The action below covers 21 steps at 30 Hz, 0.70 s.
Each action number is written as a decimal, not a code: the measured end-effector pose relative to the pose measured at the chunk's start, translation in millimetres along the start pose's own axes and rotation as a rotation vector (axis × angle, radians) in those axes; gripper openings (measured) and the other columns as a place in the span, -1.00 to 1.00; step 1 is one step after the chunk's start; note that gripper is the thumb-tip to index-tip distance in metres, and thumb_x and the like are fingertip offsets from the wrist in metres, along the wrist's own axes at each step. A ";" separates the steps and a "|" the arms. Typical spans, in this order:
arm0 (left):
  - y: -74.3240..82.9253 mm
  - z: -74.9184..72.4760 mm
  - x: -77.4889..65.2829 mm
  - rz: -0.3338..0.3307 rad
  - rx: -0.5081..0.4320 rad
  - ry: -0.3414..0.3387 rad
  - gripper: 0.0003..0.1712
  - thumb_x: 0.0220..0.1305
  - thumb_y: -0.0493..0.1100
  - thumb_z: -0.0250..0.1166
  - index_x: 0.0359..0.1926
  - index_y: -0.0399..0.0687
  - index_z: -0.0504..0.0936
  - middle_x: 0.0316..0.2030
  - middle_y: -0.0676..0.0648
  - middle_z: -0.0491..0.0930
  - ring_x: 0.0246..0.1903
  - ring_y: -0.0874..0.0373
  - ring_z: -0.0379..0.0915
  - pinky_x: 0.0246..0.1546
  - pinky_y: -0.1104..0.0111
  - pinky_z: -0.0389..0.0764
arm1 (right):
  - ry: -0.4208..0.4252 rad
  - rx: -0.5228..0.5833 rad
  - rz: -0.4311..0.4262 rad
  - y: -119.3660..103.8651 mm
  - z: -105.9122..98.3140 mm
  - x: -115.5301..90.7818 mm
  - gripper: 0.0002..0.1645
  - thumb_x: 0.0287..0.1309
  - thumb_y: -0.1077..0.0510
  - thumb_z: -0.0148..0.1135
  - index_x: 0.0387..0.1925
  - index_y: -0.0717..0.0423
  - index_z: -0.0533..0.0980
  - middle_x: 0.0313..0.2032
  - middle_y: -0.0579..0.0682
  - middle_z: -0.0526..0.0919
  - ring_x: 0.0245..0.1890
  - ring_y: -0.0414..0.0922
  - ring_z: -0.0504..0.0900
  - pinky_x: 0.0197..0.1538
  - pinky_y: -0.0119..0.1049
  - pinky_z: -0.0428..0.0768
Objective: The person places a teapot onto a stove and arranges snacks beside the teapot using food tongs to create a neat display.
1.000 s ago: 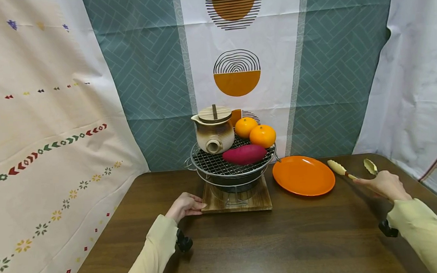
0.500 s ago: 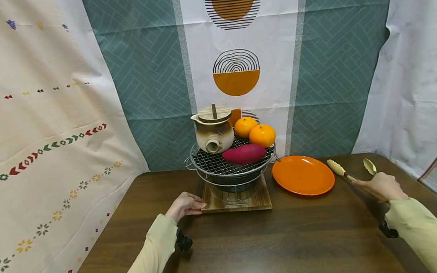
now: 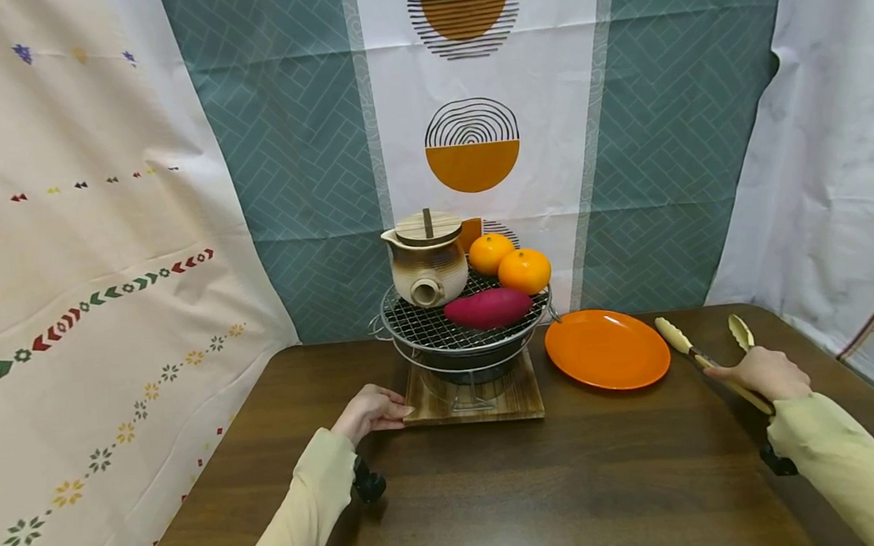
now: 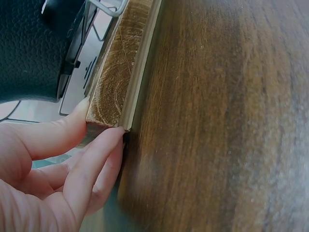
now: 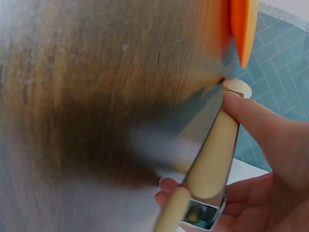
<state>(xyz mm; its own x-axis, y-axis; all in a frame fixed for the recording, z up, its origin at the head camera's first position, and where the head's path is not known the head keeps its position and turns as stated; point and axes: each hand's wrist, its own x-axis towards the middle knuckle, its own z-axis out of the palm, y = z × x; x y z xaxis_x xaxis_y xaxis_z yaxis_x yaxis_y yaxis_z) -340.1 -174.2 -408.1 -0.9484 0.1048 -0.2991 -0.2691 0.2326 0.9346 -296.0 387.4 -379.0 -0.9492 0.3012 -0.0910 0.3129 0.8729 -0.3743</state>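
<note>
In the head view my left hand (image 3: 366,413) pinches the front left corner of a square wooden board (image 3: 522,389). The left wrist view has the thumb on the top face of the board (image 4: 116,82) and the fingers at its lower edge. On that board stands a round tabletop grill (image 3: 460,347) with a wire mesh. At the right, my right hand (image 3: 769,374) grips a pair of tongs (image 3: 748,396) with cream tips, which are spread apart. The right wrist view has the thumb laid along one arm of the tongs (image 5: 215,154); my palm partly hides the other arm.
The mesh carries a clay teapot (image 3: 429,269) with a wooden lid, two oranges (image 3: 525,272) and a purple sweet potato (image 3: 488,309). An orange plate (image 3: 607,350) lies between grill and tongs. Patterned cloths (image 3: 297,190) hang behind and beside the brown table (image 3: 570,482).
My right hand has shifted slightly left and toward me along the tongs, and more of the handle shows behind it. The left hand and the board have stayed in place.
</note>
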 end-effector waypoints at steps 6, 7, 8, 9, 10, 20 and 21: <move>0.1 -1.1 1.5 0.008 0.001 -0.015 -0.62 0.04 -0.47 0.27 -0.11 -0.61 0.42 -0.48 -0.21 0.52 -0.55 0.11 0.49 -0.38 0.24 0.60 | 0.000 -0.023 0.008 -0.5 3.6 5.1 0.21 -0.29 -0.48 0.24 -0.21 0.69 0.30 -0.33 0.64 0.35 -0.41 0.32 0.43 -0.50 0.03 0.42; 0.2 -1.2 1.5 0.010 0.001 -0.019 -0.62 0.04 -0.47 0.27 -0.11 -0.61 0.41 -0.48 -0.21 0.52 -0.55 0.11 0.49 -0.37 0.24 0.60 | 0.001 -0.025 0.008 -0.5 3.7 5.2 0.21 -0.29 -0.47 0.24 -0.20 0.70 0.29 -0.32 0.64 0.35 -0.40 0.33 0.43 -0.49 0.04 0.42; 0.5 -1.2 1.5 0.013 0.001 -0.021 -0.62 0.04 -0.47 0.27 -0.11 -0.62 0.41 -0.48 -0.21 0.52 -0.54 0.11 0.50 -0.37 0.24 0.60 | -0.001 -0.025 0.007 -0.3 3.9 5.1 0.20 -0.28 -0.47 0.24 -0.20 0.70 0.29 -0.32 0.64 0.35 -0.39 0.33 0.43 -0.48 0.05 0.42; 0.6 -1.3 1.5 0.015 0.000 -0.021 -0.63 0.03 -0.48 0.27 -0.12 -0.62 0.42 -0.48 -0.21 0.53 -0.54 0.11 0.50 -0.37 0.24 0.60 | 0.000 -0.024 0.006 -0.4 3.9 4.9 0.20 -0.27 -0.46 0.24 -0.20 0.70 0.29 -0.31 0.64 0.35 -0.39 0.33 0.43 -0.47 0.05 0.42; 0.8 -1.3 1.5 0.017 0.000 -0.020 -0.63 0.03 -0.48 0.27 -0.12 -0.62 0.42 -0.49 -0.20 0.53 -0.54 0.11 0.50 -0.37 0.24 0.60 | 0.000 -0.025 0.005 -0.4 4.1 4.5 0.19 -0.27 -0.46 0.24 -0.20 0.70 0.30 -0.31 0.64 0.35 -0.39 0.32 0.43 -0.47 0.05 0.42; -0.5 0.8 2.3 0.010 -0.005 -0.003 -0.64 0.04 -0.49 0.26 -0.13 -0.61 0.42 -0.51 -0.20 0.53 -0.56 0.11 0.50 -0.41 0.25 0.60 | 0.021 -0.047 0.027 1.1 8.2 3.7 0.22 -0.29 -0.44 0.27 -0.16 0.72 0.27 -0.28 0.69 0.27 -0.30 0.42 0.37 -0.44 0.09 0.43; -0.8 0.9 2.4 0.012 -0.003 -0.003 -0.64 0.04 -0.49 0.26 -0.12 -0.61 0.42 -0.51 -0.20 0.52 -0.56 0.11 0.50 -0.41 0.25 0.60 | 0.021 -0.047 0.030 1.5 8.7 4.3 0.22 -0.29 -0.45 0.27 -0.17 0.72 0.27 -0.28 0.69 0.26 -0.30 0.43 0.37 -0.44 0.10 0.43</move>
<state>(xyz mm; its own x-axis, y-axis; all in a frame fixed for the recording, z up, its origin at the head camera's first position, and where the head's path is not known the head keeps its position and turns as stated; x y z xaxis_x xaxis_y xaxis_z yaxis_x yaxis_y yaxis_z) -342.0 -173.3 -409.8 -0.9510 0.1105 -0.2887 -0.2584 0.2283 0.9387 -299.9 386.7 -388.0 -0.9387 0.3348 -0.0822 0.3427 0.8804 -0.3277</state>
